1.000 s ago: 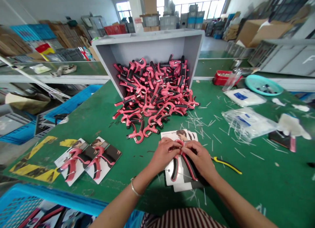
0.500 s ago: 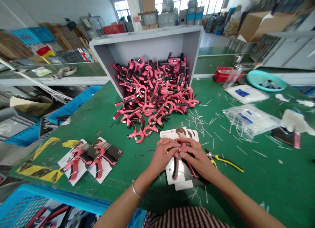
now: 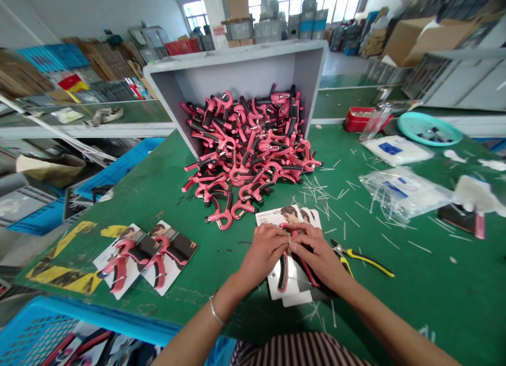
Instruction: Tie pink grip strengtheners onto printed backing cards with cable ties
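A pink and black hand grip (image 3: 283, 271) lies on a small stack of printed cards (image 3: 272, 217) in front of me. My left hand (image 3: 270, 246) and my right hand (image 3: 310, 246) meet over the top of this grip, fingertips pinched close together. Something thin and white shows between the fingertips, too small to make out clearly. Cutters with yellow handles (image 3: 369, 261) lie just right of my right hand. To the left, two cards (image 3: 168, 277), each bearing a pink grip (image 3: 118, 273), rest on the green table (image 3: 221, 308).
A grey bin (image 3: 237, 73) lies on its side, with many pink grips (image 3: 253, 144) spilling out. White ties (image 3: 316, 192) are scattered at the right, near plastic bags (image 3: 407, 189), a red box (image 3: 358, 121) and a turquoise plate (image 3: 429, 128). A blue basket (image 3: 35, 324) stands front left.
The fingers of my left hand have drawn in closer to those of my right hand over the grip. The lower ends of the grip and cards have shifted slightly.
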Motion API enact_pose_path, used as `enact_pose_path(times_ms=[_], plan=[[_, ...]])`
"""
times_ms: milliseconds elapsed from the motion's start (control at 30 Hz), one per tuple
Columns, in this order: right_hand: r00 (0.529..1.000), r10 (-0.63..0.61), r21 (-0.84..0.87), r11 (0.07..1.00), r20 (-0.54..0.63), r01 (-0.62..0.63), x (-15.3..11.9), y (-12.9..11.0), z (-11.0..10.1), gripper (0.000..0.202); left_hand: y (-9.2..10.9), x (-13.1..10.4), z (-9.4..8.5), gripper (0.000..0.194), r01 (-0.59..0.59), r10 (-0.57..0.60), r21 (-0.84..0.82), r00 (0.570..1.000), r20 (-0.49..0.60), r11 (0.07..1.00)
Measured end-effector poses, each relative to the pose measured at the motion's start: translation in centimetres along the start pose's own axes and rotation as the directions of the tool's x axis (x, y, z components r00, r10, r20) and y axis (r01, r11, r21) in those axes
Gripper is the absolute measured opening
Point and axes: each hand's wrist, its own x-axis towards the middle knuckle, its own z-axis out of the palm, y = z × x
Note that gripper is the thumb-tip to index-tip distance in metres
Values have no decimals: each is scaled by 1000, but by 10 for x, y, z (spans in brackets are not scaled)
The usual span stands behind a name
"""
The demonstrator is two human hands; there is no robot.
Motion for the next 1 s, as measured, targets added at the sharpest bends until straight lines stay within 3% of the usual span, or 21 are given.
enact_pose_path(times_ms=[167, 267, 367, 500, 567, 700, 800, 867, 933, 1000], plan=[[1000, -15, -23, 1000, -14, 15, 0, -1, 2, 16, 9, 7, -19, 16, 112, -107, -145, 993, 43, 983], [999, -33, -1, 999, -34, 33, 2, 3, 5, 10, 21, 10, -20, 19, 122, -123, -45, 992, -30, 992], [994, -15, 68, 997, -108, 23, 5, 7, 9, 11, 35, -2, -7, 16, 23, -10, 127, 995, -101, 992], [990, -1, 106, 994, -144, 17, 10, 8, 12, 13, 41, -27, 15, 22, -210, 203, 288, 978, 53, 934], [991, -16, 90, 996, -131, 28, 11, 7, 14, 10, 38, -32, 14, 22, -237, 224, 252, 971, 80, 938], [989, -25, 76, 996, -148, 37, 15, 7, 19, 5, 36, -26, 3, 15, -61, 77, 137, 991, -111, 989], [982, -65, 16, 998, -179, 69, 17, 6, 17, 4, 43, -33, 4, 15, -159, 156, 212, 987, 33, 964], [982, -97, -49, 995, -164, 90, 11, 1, 9, 6, 47, -46, 5, 10, -114, 110, 275, 993, 30, 955], [989, -116, -127, 986, -87, 104, 0, -6, -1, 9, 48, -61, 3, 41, 76, -38, 327, 992, -122, 942], [989, -140, -226, 963, 50, 148, -13, -14, -7, 12, 44, -73, -2, 61, 221, -160, 345, 967, -197, 912]])
